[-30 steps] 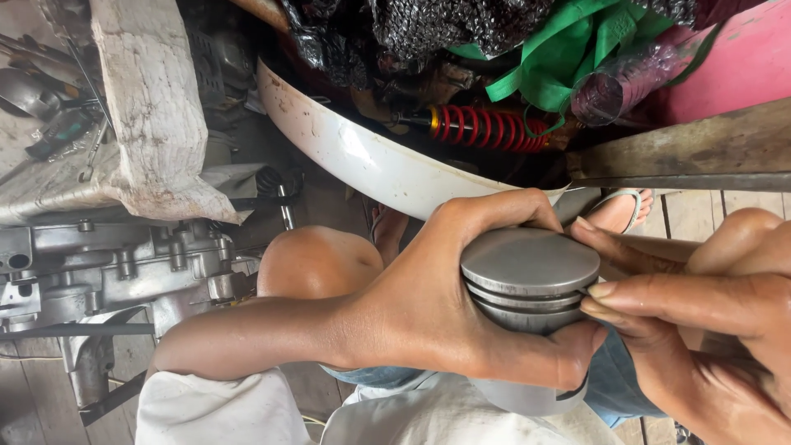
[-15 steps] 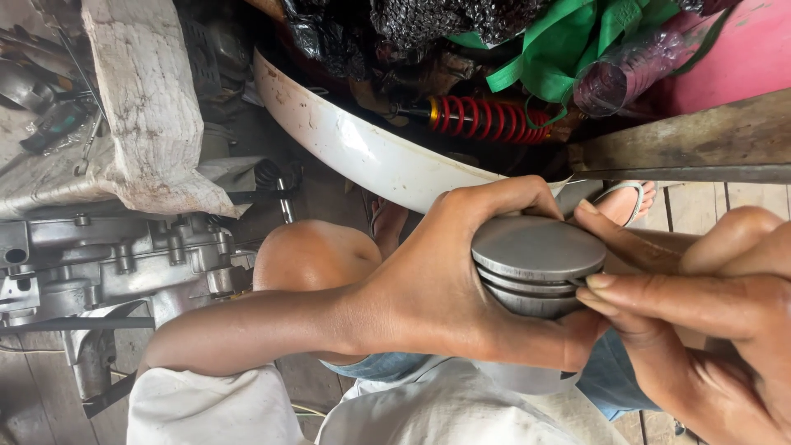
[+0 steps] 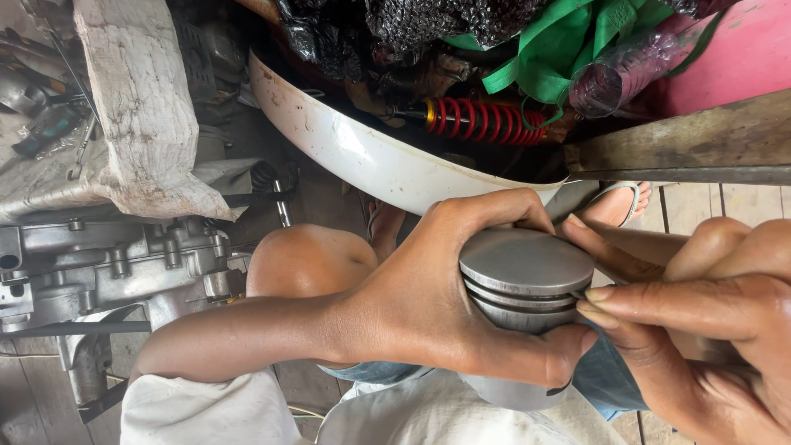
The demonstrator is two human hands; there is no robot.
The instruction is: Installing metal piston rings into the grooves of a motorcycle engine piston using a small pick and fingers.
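Note:
My left hand [image 3: 437,305] reaches in from the left and wraps around a grey metal piston [image 3: 526,276], fingers over its far side and thumb under its near side. The piston's flat crown faces the camera, and ring grooves run around its side. My right hand [image 3: 700,330] comes in from the right. Its thumb tip presses on a thin piston ring [image 3: 568,295] at the grooves, and its other fingers touch the piston's far edge. The piston's skirt is partly hidden behind my left thumb.
A grey engine casing [image 3: 99,264] lies at the left beside a dirty white cloth [image 3: 140,115]. A white curved fender [image 3: 362,156], a red coil spring [image 3: 486,119] and green fabric [image 3: 560,58] lie beyond. My bare knee [image 3: 305,259] and sandalled foot [image 3: 618,202] lie below the hands.
Both hands have kept hold of the piston. My right thumb has shifted slightly along the ring groove. The view has drifted a little.

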